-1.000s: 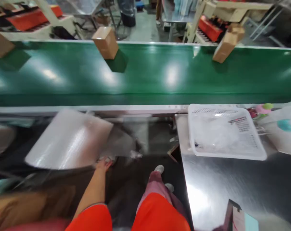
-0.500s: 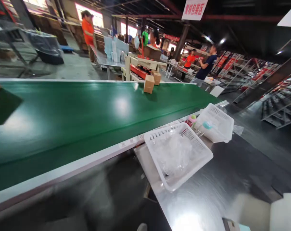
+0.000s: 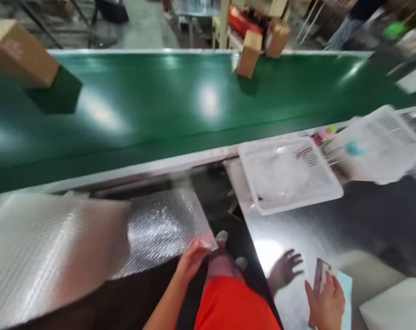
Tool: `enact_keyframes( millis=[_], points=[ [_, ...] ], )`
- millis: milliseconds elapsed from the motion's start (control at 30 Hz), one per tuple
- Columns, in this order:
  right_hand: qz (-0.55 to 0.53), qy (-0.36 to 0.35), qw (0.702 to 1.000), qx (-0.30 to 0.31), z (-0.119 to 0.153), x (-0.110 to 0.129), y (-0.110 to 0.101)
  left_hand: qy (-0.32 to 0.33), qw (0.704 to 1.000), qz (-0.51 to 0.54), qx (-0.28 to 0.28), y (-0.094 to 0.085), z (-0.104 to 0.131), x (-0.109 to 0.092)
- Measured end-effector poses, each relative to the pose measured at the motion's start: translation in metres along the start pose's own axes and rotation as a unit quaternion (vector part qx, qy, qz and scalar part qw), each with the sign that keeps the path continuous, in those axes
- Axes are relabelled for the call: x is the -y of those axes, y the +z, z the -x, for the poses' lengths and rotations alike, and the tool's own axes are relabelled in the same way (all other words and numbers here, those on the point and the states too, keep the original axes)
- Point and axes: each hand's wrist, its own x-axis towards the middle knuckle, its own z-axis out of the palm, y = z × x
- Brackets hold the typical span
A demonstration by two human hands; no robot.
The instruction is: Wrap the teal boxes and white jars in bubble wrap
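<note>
My left hand [image 3: 193, 257] pinches the near right corner of a sheet of clear bubble wrap [image 3: 163, 224], which stretches left from a larger roll or fold of bubble wrap [image 3: 39, 247]. Over the shiny metal table [image 3: 307, 238], my right hand [image 3: 328, 300] is open, thumb apart from the fingers, above a flat light-blue and grey package [image 3: 346, 291]. Whether the fingers touch the package is unclear. A dark reflection of a spread hand shows on the metal beside it.
A white perforated basket [image 3: 297, 206] with clear plastic inside stands at the table's far edge, beside another tilted white basket [image 3: 393, 160]. Beyond runs a green conveyor belt [image 3: 152, 101] bearing cardboard boxes [image 3: 249, 55]. A white block-like object [image 3: 396, 305] lies at the lower right.
The view has tipped downward. Both hands and the bubble wrap have come into view, my left hand holding the wrap's corner. More of the box at the left of the belt shows.
</note>
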Motion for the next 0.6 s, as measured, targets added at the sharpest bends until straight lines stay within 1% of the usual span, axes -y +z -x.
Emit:
enact_keyframes(
  millis=[33,67,100,133,167,200,233,267,300,333,367,433,467,500,533,567,600],
  points=[
    [-0.051,0.019,0.996,0.071,0.006,0.012,0.006,-0.003,0.996,-0.09,-0.009,-0.007,0.021,-0.004],
    [-0.129,0.055,0.978,0.156,0.012,0.029,0.011,-0.001,0.982,-0.187,0.01,-0.007,0.04,-0.003],
    [-0.222,0.091,0.935,0.262,0.018,0.05,0.016,0.011,0.958,-0.278,0.062,0.0,0.056,0.002],
    [-0.301,0.129,0.875,0.358,0.024,0.074,0.019,0.03,0.923,-0.357,0.142,0.01,0.071,0.009],
    [-0.368,0.173,0.797,0.446,0.03,0.099,0.02,0.055,0.867,-0.433,0.241,0.023,0.086,0.016],
    [-0.419,0.212,0.708,0.528,0.035,0.124,0.02,0.078,0.825,-0.457,0.323,0.037,0.102,0.024],
    [-0.453,0.241,0.624,0.59,0.041,0.147,0.017,0.105,0.782,-0.473,0.392,0.049,0.12,0.031],
    [-0.48,0.256,0.558,0.627,0.046,0.169,0.013,0.141,0.747,-0.492,0.425,0.06,0.14,0.037],
    [-0.493,0.264,0.512,0.652,0.053,0.187,0.007,0.19,0.719,-0.512,0.43,0.067,0.161,0.042],
    [-0.493,0.272,0.482,0.672,0.06,0.203,-0.001,0.258,0.687,-0.527,0.429,0.071,0.183,0.046],
    [-0.491,0.272,0.457,0.69,0.068,0.215,-0.009,0.335,0.651,-0.539,0.416,0.073,0.203,0.051],
    [-0.493,0.268,0.404,0.722,0.085,0.235,-0.027,0.478,0.579,-0.551,0.365,0.068,0.238,0.061],
    [-0.507,0.263,0.377,0.729,0.092,0.243,-0.036,0.525,0.55,-0.557,0.335,0.063,0.251,0.068],
    [-0.533,0.258,0.353,0.724,0.098,0.25,-0.044,0.553,0.533,-0.563,0.305,0.057,0.26,0.074],
    [-0.569,0.252,0.335,0.708,0.101,0.257,-0.052,0.56,0.533,-0.569,0.278,0.049,0.267,0.081],
    [-0.607,0.243,0.323,0.685,0.101,0.263,-0.059,0.552,0.548,-0.575,0.255,0.04,0.271,0.086],
    [-0.643,0.23,0.317,0.658,0.098,0.269,-0.067,0.531,0.575,-0.578,0.233,0.03,0.272,0.09]
  ],
)
